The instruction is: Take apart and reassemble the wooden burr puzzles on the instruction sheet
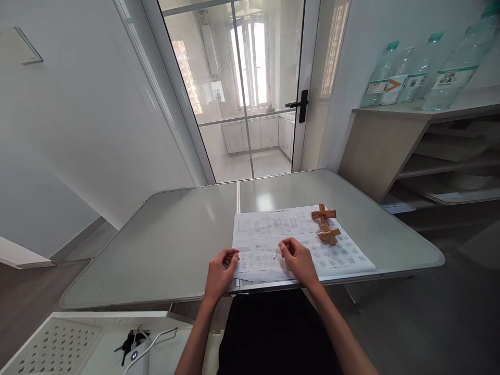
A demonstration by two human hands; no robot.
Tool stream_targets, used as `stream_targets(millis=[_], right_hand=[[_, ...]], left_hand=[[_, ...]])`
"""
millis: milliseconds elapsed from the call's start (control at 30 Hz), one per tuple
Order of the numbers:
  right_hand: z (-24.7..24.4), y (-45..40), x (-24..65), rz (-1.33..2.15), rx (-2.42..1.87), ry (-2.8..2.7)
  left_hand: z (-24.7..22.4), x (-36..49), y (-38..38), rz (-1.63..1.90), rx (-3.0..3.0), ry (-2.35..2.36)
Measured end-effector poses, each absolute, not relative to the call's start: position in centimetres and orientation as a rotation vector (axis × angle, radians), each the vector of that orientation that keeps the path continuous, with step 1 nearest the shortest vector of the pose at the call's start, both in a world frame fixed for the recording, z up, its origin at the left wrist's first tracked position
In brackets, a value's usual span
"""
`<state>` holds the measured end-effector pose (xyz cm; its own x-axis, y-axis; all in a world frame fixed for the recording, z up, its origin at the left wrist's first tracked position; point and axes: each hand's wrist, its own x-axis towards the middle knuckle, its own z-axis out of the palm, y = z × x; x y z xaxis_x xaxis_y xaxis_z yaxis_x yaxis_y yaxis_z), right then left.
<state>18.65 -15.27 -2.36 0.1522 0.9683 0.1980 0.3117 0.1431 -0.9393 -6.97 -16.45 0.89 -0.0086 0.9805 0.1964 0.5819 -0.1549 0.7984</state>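
A large printed sheet [273, 234] covered in small diagrams lies on the grey-green table [175, 239]. My left hand [223, 268] is at the sheet's lower left edge, fingers curled together; whatever they might hold is too small to make out. Over the lower middle of the sheet is my right hand [297, 258], its thumb and fingertips drawn in near a small dark mark [274, 256]. I cannot tell whether anything is between those fingertips. Two interlocked wooden pieces [323, 214] [329, 234] rest on the sheet's right part, one behind the other.
A white basket [94, 333] with keys [127, 344] and a white device with a cable [140, 354] is below the table at left. Clear bottles [383, 73] stand on a wooden shelf unit [383, 140] at right. Behind the table is a glass door [265, 140].
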Motion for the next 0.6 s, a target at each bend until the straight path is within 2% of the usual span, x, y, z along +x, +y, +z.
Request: stream_targets(millis=[600], right_hand=[[-2.14,-15.42,18.68,0.796,-1.368,-1.357]], left_hand=[[1.12,-6.78,-16.59,1.064,1.763,1.609]])
